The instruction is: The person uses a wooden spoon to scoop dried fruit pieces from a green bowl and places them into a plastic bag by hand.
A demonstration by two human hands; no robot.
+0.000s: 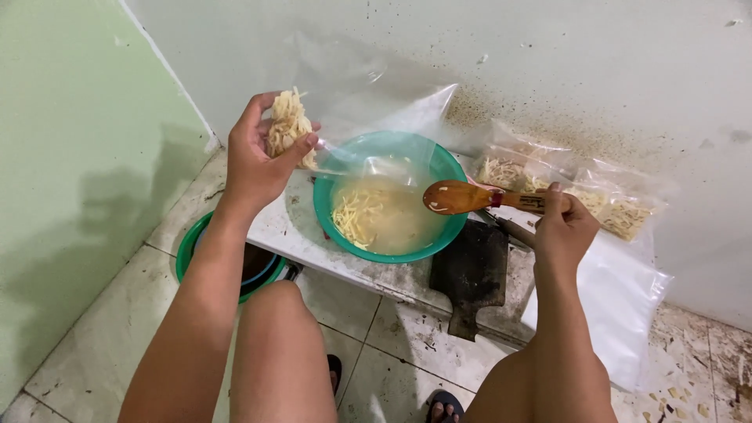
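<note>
Shredded strands going from bowl to bag

The left hand (262, 153) is clamping a clump of pale strands (290, 125) at a clear bag's (368, 94) mouth; the right hand (560, 223) is gripping a wooden spoon (462, 196) over the green bowl (325, 215) holding more strands, beside filled bags (611, 207) on the worktop (274, 227).

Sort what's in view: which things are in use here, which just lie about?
In use: left hand holding shredded strips in a clear bag; right hand holding wooden spoon; green bowl.

Lying about: filled bags, dark board, floor basin.
</note>
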